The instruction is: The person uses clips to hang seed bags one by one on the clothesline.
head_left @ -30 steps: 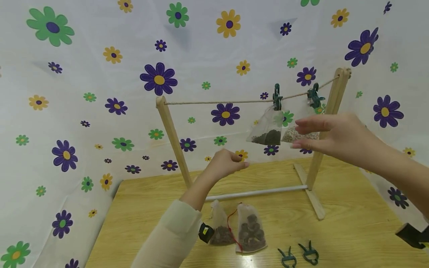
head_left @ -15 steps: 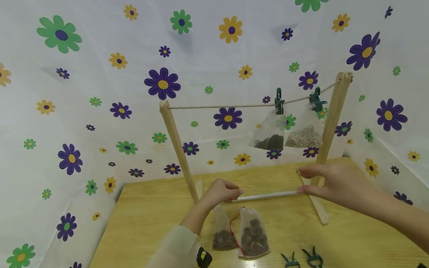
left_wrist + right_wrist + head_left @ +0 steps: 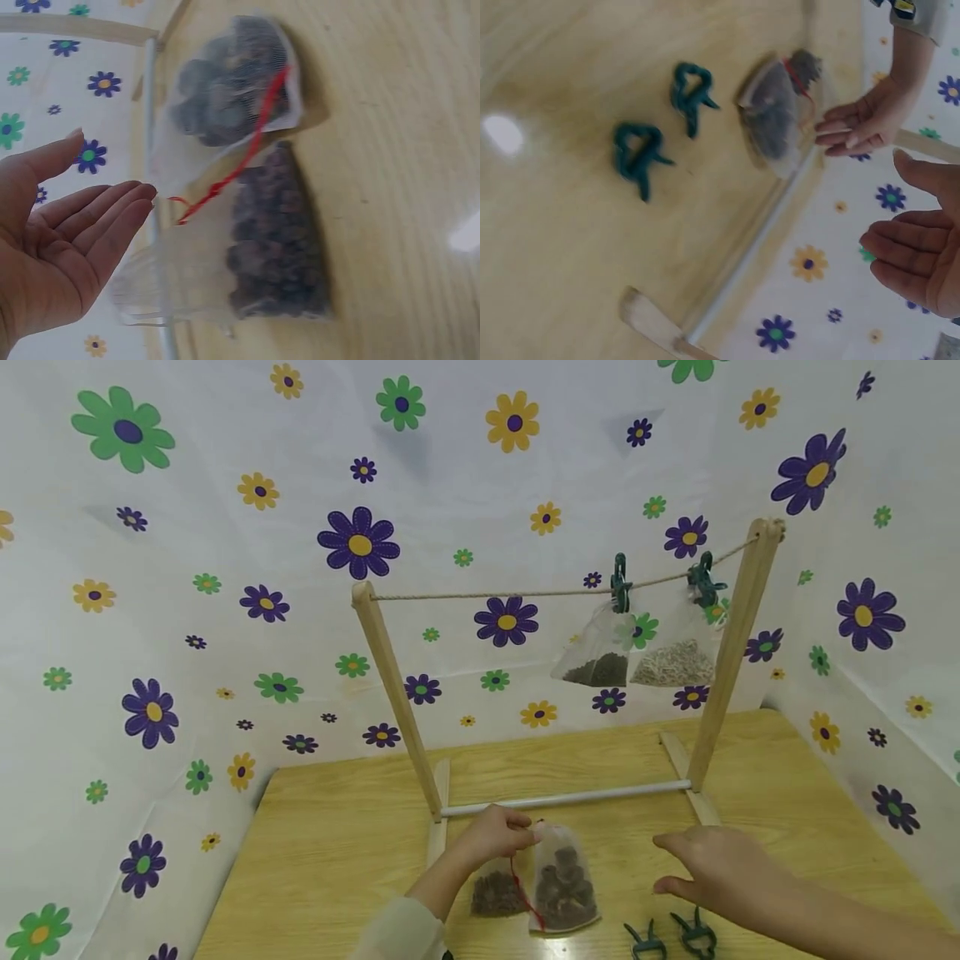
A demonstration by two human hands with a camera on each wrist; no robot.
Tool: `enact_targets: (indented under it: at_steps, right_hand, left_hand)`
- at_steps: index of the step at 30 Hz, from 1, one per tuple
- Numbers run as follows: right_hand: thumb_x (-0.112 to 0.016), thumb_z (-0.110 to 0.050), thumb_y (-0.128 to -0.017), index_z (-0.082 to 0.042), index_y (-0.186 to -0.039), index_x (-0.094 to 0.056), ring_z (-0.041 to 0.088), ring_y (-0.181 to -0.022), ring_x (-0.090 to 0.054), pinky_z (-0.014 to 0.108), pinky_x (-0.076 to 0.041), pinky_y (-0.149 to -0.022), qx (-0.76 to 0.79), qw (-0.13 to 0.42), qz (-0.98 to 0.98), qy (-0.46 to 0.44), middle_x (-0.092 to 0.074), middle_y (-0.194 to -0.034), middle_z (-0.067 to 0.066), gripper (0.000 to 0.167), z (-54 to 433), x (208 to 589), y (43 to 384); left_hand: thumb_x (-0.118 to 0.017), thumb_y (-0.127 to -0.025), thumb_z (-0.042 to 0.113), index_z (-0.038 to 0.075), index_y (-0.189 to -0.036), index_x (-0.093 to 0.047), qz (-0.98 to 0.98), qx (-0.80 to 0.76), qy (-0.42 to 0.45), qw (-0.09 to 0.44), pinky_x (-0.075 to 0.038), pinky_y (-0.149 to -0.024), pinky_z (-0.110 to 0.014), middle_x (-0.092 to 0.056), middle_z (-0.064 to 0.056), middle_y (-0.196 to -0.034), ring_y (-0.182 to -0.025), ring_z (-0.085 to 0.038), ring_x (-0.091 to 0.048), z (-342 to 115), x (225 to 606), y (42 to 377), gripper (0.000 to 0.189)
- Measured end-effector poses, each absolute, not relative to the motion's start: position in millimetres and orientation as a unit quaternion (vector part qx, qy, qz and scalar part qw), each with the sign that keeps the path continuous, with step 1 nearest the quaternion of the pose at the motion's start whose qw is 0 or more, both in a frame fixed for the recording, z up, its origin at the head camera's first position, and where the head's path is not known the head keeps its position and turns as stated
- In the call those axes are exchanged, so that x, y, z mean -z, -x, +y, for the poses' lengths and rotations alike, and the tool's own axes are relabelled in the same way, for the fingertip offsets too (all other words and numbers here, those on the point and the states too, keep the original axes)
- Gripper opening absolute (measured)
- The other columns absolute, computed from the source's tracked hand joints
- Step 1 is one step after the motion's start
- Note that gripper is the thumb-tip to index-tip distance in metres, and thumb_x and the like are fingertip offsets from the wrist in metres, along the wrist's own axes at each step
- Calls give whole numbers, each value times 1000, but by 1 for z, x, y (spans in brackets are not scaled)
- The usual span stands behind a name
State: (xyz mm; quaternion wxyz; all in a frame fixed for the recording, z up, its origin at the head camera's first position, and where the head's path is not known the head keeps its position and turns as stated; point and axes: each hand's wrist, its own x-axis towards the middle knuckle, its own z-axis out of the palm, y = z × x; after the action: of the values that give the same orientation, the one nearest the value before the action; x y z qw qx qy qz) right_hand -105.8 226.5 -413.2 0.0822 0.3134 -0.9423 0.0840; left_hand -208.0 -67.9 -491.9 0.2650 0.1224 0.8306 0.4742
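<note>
My left hand (image 3: 495, 835) is just above the neck of a mesh bag (image 3: 564, 885) of dark round pieces with a red drawstring (image 3: 517, 881). Thumb and fingers stand apart in the left wrist view, holding nothing. Beside it lies a second mesh bag (image 3: 277, 232) of small dark bits, its top partly hidden by the left hand in the head view. My right hand (image 3: 723, 868), fingers extended, hovers over the table above two green clips, one clip (image 3: 696, 933) and another clip (image 3: 645, 942).
A wooden frame (image 3: 397, 702) with a cord (image 3: 487, 596) stands behind. From the cord, green clips hang a bag of dark grains (image 3: 600, 668) and a bag of pale grains (image 3: 675, 664). A white rod (image 3: 570, 797) joins the frame's feet at table (image 3: 337, 860) level.
Both hands have come down from near the hanging bags toward the tabletop, the left to the lying mesh bags, the right toward the loose clips. The bags and clips stay put.
</note>
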Motion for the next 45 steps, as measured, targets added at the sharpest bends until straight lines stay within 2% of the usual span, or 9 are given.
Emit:
enact_targets:
  at_steps: [5,9,15,22,28,31,33,39,45]
  right_hand:
    - [-77,-42,-73,-3,-94,-68,16,-65,-65,26,-52,-56,-54,71,-943,-321,-70,-79,3,45,225,438,101]
    - [-81,-36,-69,-3,-84,-66,12,-56,-60,22,-49,-51,-32,63,-949,-307,-66,-68,1,39,223,458,98]
    - [-83,-24,-69,-7,-76,-61,10,-52,-53,22,-44,-48,-66,-20,-963,-261,-57,-61,-3,29,222,480,98]
    - [-83,-25,-69,-5,-67,-58,11,-50,-49,30,-47,-47,-74,-72,-984,-146,-52,-56,0,33,222,498,99]
    - [-82,-37,-68,-12,-55,-45,7,-47,-32,20,-32,-43,-88,-135,-984,-74,-35,-53,-5,46,231,510,96]
    - [-82,-40,-65,-12,-55,-43,7,-47,-31,18,-27,-44,-118,-148,-980,-69,-35,-54,-4,49,236,515,98]
    - [-83,-42,-62,-12,-57,-44,9,-48,-32,20,-27,-45,-139,-167,-974,-62,-37,-55,-3,50,237,518,100]
    - [-81,-50,-60,-9,-65,-51,13,-54,-43,25,-37,-49,-146,-217,-964,-45,-46,-61,-1,51,238,524,108]
    - [-84,-32,-67,-7,-67,-52,15,-56,-43,26,-35,-51,-190,-237,-952,-35,-46,-62,2,41,238,528,114]
  left_hand:
    - [-69,-86,19,-11,-117,-60,849,-444,-135,252,-55,-68,-37,-65,-23,-108,-85,-27,-66,-70,502,205,45]
    - [-70,-84,17,-16,-112,-60,859,-432,-146,234,-55,-73,-42,-64,-28,-108,-92,-34,-65,-71,508,202,44]
    - [-70,-81,13,-20,-102,-61,868,-431,-139,204,-54,-76,-45,-67,-28,-93,-87,-36,-66,-68,520,197,41]
    - [-68,-81,9,-17,-103,-62,841,-487,-117,206,-54,-63,-32,-69,-20,-84,-68,-15,-61,-60,533,195,34]
    - [-67,-80,5,-16,-95,-65,802,-558,-59,204,-40,-48,-19,-56,2,-62,-52,-6,-46,-47,547,194,27]
    - [-68,-79,7,-15,-89,-68,802,-564,-43,190,-36,-46,-17,-49,5,-57,-50,-5,-43,-42,552,192,24]
    - [-69,-80,8,-14,-87,-69,801,-566,-43,190,-40,-48,-18,-55,3,-59,-51,-5,-47,-40,554,190,24]
    - [-68,-82,9,-13,-82,-66,791,-576,-48,200,-46,-54,-22,-62,-3,-69,-60,-7,-53,-35,558,188,22]
    - [-69,-80,10,-10,-73,-63,789,-583,-34,190,-34,-47,-19,-46,7,-58,-52,-5,-42,-33,559,187,22]
